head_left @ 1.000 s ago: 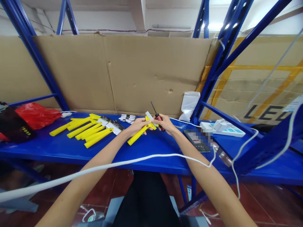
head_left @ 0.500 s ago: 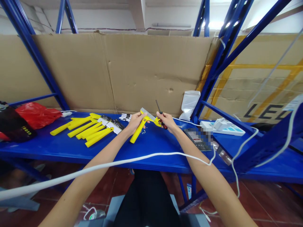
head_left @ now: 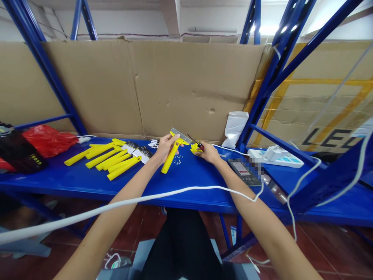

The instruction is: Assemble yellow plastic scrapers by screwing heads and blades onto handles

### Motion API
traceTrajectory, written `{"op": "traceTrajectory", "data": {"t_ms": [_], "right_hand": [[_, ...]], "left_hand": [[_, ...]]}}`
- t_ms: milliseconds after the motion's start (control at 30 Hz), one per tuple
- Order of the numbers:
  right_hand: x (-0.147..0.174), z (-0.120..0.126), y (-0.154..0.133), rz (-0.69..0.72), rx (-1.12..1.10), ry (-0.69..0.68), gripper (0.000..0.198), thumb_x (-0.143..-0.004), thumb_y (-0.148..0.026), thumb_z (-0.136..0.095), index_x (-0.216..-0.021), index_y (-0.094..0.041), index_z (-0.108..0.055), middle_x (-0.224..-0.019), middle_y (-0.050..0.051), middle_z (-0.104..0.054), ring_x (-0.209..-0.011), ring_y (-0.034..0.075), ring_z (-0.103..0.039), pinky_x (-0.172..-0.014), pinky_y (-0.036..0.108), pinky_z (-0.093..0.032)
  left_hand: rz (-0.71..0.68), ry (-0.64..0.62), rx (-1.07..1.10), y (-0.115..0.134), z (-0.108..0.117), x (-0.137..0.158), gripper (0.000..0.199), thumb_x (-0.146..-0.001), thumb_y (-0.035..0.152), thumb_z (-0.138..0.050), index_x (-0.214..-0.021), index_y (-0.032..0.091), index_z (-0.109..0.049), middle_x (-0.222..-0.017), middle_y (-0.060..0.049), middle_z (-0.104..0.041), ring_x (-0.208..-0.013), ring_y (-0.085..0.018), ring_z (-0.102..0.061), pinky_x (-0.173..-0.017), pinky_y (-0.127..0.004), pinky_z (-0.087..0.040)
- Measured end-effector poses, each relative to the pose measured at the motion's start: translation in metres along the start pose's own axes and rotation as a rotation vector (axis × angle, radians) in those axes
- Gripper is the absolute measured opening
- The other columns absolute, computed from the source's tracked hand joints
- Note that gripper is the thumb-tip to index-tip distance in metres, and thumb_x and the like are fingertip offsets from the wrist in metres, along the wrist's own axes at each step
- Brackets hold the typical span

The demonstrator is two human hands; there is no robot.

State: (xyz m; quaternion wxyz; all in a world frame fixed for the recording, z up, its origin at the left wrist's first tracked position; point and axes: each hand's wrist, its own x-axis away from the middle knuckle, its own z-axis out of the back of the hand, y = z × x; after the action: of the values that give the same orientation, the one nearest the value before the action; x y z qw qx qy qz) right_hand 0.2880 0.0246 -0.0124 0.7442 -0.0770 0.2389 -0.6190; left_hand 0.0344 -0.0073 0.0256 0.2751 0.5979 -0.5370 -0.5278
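Observation:
My left hand (head_left: pixel 166 147) is closed around a yellow scraper (head_left: pixel 169 159) near its head, with the long handle hanging toward me. A flat metal blade (head_left: pixel 185 137) lies along the scraper's head. In my right hand (head_left: pixel 209 153) is a screwdriver (head_left: pixel 199 145) with a dark and red handle, its thin shaft pointing left and up toward the blade's right end. Small yellow pieces (head_left: pixel 194 148) sit at my right fingertips; whether they are held or lie on the table, I cannot tell. Several tiny screw-like bits (head_left: pixel 177 160) are scattered beside the scraper handle.
Several yellow scrapers (head_left: pixel 116 160) lie in a row on the blue table (head_left: pixel 186 194) at left. A phone (head_left: pixel 244 172) and a white power strip (head_left: pixel 285 158) are at right. A white cable (head_left: pixel 122 206) crosses in front of my arms. Cardboard (head_left: pixel 189 85) stands behind.
The screwdriver has swung from nearly upright to pointing left. The yellow piece at the scraper's right end is now apart from it, and the scraper's head has turned slightly.

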Motion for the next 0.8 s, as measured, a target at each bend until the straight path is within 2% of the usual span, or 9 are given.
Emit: {"op": "traceTrajectory", "data": {"t_ms": [233,433,567,667,800], "right_hand": [[0.004,-0.003,-0.017,0.089,0.192,-0.033,0.023,-0.105,-0.035,-0.073,-0.125,-0.025,-0.073,-0.127,0.011,-0.083,-0.115,0.03,-0.074,-0.08,0.031,-0.042],[0.006,-0.006,-0.024,0.114,0.2,-0.028,0.026,-0.103,-0.031,-0.074,-0.128,-0.025,-0.074,-0.122,0.013,-0.084,-0.111,0.031,-0.075,-0.083,0.032,-0.045],[0.006,-0.01,-0.027,0.099,0.08,0.016,0.018,-0.099,-0.023,-0.074,-0.118,-0.025,-0.075,-0.115,0.013,-0.084,-0.109,0.033,-0.076,-0.086,0.033,-0.045],[0.006,-0.012,-0.028,0.075,-0.094,0.082,0.011,-0.093,-0.017,-0.076,-0.1,-0.024,-0.073,-0.104,0.012,-0.083,-0.106,0.034,-0.076,-0.086,0.034,-0.046],[0.002,-0.008,-0.028,0.007,-0.455,0.251,0.022,-0.088,-0.024,-0.079,-0.083,-0.025,-0.058,-0.093,0.007,-0.08,-0.099,0.028,-0.074,-0.082,0.032,-0.051]], "left_hand": [[0.029,-0.007,-0.011,-0.004,-0.001,0.0,0.056,-0.074,0.052,-0.101,-0.104,0.015,-0.072,-0.092,-0.01,-0.082,-0.074,-0.023,-0.082,-0.042,-0.023,-0.054],[0.049,0.007,-0.021,-0.006,0.001,-0.001,0.051,-0.079,0.051,-0.1,-0.101,0.016,-0.07,-0.088,-0.009,-0.081,-0.074,-0.022,-0.082,-0.043,-0.021,-0.053],[0.045,0.021,-0.023,-0.007,0.001,0.0,0.051,-0.08,0.052,-0.1,-0.101,0.016,-0.07,-0.088,-0.008,-0.081,-0.075,-0.022,-0.082,-0.044,-0.021,-0.053],[0.051,0.033,-0.015,-0.006,0.001,0.0,0.051,-0.079,0.051,-0.1,-0.101,0.016,-0.07,-0.088,-0.009,-0.081,-0.075,-0.023,-0.082,-0.043,-0.022,-0.053],[0.068,0.053,0.014,-0.006,0.002,-0.001,0.045,-0.081,0.044,-0.099,-0.101,0.016,-0.07,-0.09,-0.009,-0.081,-0.074,-0.021,-0.081,-0.043,-0.022,-0.053]]}}
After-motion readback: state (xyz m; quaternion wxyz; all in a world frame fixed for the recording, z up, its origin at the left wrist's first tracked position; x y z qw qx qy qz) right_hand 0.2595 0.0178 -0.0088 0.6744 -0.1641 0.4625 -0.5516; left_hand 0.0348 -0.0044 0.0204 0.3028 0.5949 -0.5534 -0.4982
